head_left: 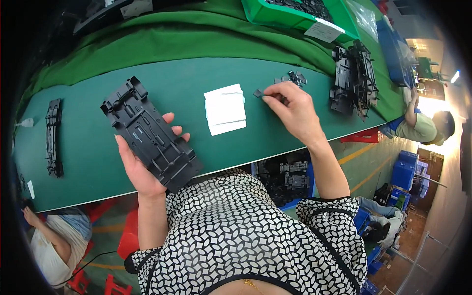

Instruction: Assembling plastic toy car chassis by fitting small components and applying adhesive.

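A black plastic toy car chassis (147,132) rests tilted in my left hand (140,169), its fingers wrapped round both long sides. Between thumb and forefinger, my right hand (295,108) pinches a small black plastic piece (258,93) just above the table. Behind that hand lies a little pile of similar small black pieces (296,77), partly hidden by the fingers. A stack of white paper sheets (225,110) lies on the green table between my two hands.
More black chassis (351,78) stand at the right end of the table; another (54,137) lies far left. A green bin (305,17) of black parts sits at the back on green cloth (162,39). Below the table edge is a blue crate (282,179) of chassis. Other people sit left and right.
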`<move>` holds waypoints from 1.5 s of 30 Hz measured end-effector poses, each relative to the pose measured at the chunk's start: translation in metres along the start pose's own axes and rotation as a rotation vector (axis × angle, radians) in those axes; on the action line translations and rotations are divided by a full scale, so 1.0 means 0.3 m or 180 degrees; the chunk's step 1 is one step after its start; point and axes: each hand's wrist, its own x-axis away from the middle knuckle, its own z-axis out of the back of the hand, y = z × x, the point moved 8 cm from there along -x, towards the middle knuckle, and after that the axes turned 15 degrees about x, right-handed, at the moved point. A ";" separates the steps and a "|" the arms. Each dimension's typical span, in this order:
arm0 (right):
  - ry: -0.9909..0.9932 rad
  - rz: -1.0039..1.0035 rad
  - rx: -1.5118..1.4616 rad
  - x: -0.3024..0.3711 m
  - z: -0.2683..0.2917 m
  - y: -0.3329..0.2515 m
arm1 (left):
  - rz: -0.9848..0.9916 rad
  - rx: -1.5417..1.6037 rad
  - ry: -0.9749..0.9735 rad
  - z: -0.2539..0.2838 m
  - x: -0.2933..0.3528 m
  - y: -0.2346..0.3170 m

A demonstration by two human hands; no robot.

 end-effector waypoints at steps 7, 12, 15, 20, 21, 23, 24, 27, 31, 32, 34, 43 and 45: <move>-0.0542 0.1189 0.1058 -0.063 -0.030 -0.107 | -0.0069 -0.0061 0.0105 -0.004 -0.001 -0.002; -0.0498 0.1127 0.1280 -0.054 -0.027 -0.104 | -0.0032 0.0051 0.0002 0.004 -0.001 0.002; -0.0341 0.0995 0.0857 -0.043 0.006 -0.095 | 0.0017 0.0104 -0.0037 0.005 -0.006 -0.001; -0.0451 0.0201 -0.0747 -0.050 -0.010 -0.048 | 0.0022 0.0150 -0.0011 0.005 -0.001 0.001; -0.0458 0.0206 -0.0749 -0.051 -0.009 -0.051 | 0.0026 0.0132 -0.0017 0.006 0.000 0.002; -0.0714 -0.0090 -0.1327 -0.045 -0.031 -0.044 | 0.0013 0.0113 -0.0016 0.005 0.001 0.004; -0.0727 -0.0079 -0.1336 -0.040 -0.034 -0.049 | 0.0033 0.0135 -0.0006 0.004 0.000 0.002; -0.0828 -0.0227 -0.2036 -0.025 -0.053 -0.057 | 0.0057 0.0148 0.0057 0.004 -0.002 -0.002; -0.0675 -0.0027 -0.1638 -0.027 -0.049 -0.090 | 0.0097 0.0169 0.0049 0.009 -0.002 -0.001; -0.0692 0.0023 -0.1453 -0.028 -0.053 -0.095 | 0.0121 0.0214 -0.0034 0.004 -0.001 -0.002; -0.0649 0.0073 -0.1298 -0.029 -0.063 -0.100 | 0.0135 0.0232 -0.0034 0.004 -0.005 -0.004; -0.0933 0.0316 -0.0392 -0.040 -0.066 -0.186 | 0.0133 0.0274 -0.0006 0.003 -0.003 -0.001; -0.1087 0.0179 -0.0679 -0.039 -0.085 -0.174 | 0.0132 0.0271 -0.0018 0.002 -0.004 0.000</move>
